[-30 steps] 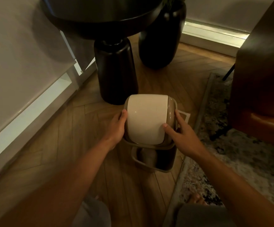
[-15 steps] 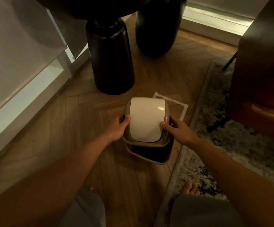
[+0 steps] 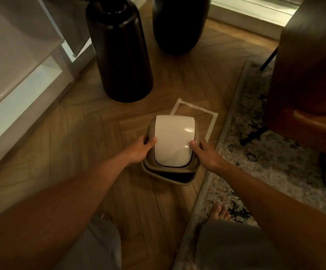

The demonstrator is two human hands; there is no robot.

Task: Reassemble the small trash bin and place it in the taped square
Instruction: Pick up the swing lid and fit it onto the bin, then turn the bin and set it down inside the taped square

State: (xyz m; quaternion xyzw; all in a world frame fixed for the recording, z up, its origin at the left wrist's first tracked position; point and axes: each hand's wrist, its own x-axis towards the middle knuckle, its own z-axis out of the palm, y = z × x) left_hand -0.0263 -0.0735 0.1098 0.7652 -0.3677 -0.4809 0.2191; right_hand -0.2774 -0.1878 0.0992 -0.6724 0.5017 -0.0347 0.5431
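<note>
The bin's lid, a taupe frame with a cream swing flap, is gripped at both sides. My left hand holds its left edge, thumb on the flap. My right hand holds its right edge the same way. The lid sits low over the taupe bin body, whose dark opening and front rim show just below it. The two rims look slightly offset at the front. A square of white tape lies on the wood floor right behind the bin, partly hidden by the lid.
A black table pedestal stands behind the bin to the left, a dark vase further back. A patterned rug borders the right, with a brown armchair on it. A white cabinet runs along the left. My bare toes are below.
The lid has come down closer onto the bin body, leaving less of the body's opening showing. The view has pulled back and the taped square is more exposed.
</note>
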